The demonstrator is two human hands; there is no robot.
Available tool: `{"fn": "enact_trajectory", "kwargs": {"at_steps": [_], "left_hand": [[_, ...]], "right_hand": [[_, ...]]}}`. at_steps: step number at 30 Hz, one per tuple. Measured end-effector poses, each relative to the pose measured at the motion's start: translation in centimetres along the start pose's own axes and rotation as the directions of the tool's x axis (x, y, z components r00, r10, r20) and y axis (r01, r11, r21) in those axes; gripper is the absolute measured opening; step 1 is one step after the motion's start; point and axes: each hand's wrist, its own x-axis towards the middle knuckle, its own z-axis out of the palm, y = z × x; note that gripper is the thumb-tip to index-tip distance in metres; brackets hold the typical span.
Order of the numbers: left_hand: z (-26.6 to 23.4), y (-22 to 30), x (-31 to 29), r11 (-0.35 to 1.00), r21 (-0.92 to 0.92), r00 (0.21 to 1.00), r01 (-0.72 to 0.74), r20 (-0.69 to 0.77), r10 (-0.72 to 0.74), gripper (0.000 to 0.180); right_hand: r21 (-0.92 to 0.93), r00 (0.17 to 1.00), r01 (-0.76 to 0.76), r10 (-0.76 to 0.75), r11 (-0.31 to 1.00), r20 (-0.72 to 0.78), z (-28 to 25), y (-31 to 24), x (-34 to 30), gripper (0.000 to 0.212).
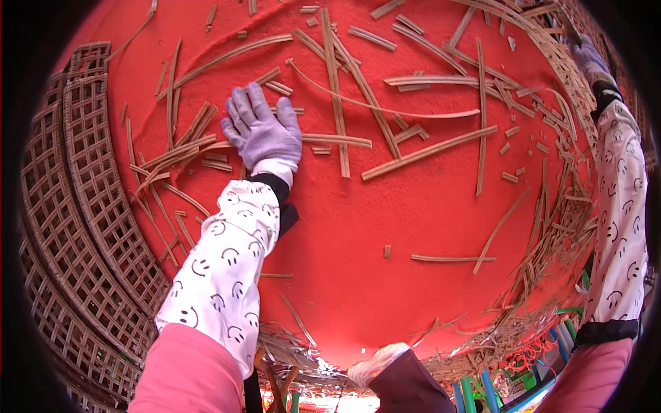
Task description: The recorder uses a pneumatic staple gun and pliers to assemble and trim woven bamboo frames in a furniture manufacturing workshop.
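My left hand (pixel 263 131), in a pale purple glove, lies flat with its fingers stretched out over the red cloth (pixel 330 227). Short cut strips of rattan (pixel 277 87) lie by its fingertips, and longer strips (pixel 337 140) beside its wrist. At the far right edge, my right hand (pixel 589 60), in a similar glove, reaches to the woven lattice panel (pixel 575 79). Its fingers are small and partly hidden there, so their grip does not show. White sleeve covers with a printed pattern are on both forearms.
Openwork woven panels (pixel 89 172) stand along the left side. Loose strips (pixel 430 153) are scattered over the cloth. A heap of thin offcuts (pixel 544 255) lines its right and near edges. A shoe-like pale thing (pixel 379 363) and blue and green poles (pixel 489 389) show below.
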Motion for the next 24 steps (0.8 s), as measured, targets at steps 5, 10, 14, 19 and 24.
{"fn": "enact_trajectory", "kwargs": {"at_steps": [5,10,14,19,24], "left_hand": [[1.3,-0.1,-0.3,0.999,-0.035,1.000,0.002,0.005,-0.002,0.060],[1.9,1.0,-0.3,0.999,-0.025,0.997,-0.040,-0.074,0.039,0.058],[2.7,-0.3,-0.6,0.999,-0.020,0.997,-0.032,-0.066,0.030,0.060],[3.0,-1.6,1.0,0.999,0.032,0.998,-0.004,0.066,0.002,0.063],[-2.8,-5.0,2.2,0.925,-0.193,0.812,-0.328,0.443,0.380,0.047]], "right_hand": [[-0.013,1.000,-0.029,0.029,1.000,-0.003,-0.6,-0.7,-4.4,0.040],[0.374,0.999,0.004,-0.016,0.927,0.028,5.5,0.5,-15.2,0.035],[0.186,0.953,0.302,-0.287,0.935,-0.102,4.3,-5.7,-32.2,0.040],[0.194,0.874,0.414,-0.448,0.890,0.189,7.2,-11.8,-49.0,0.013],[0.276,0.860,0.445,-0.493,0.852,0.133,8.1,-16.3,-60.9,0.018]]}}
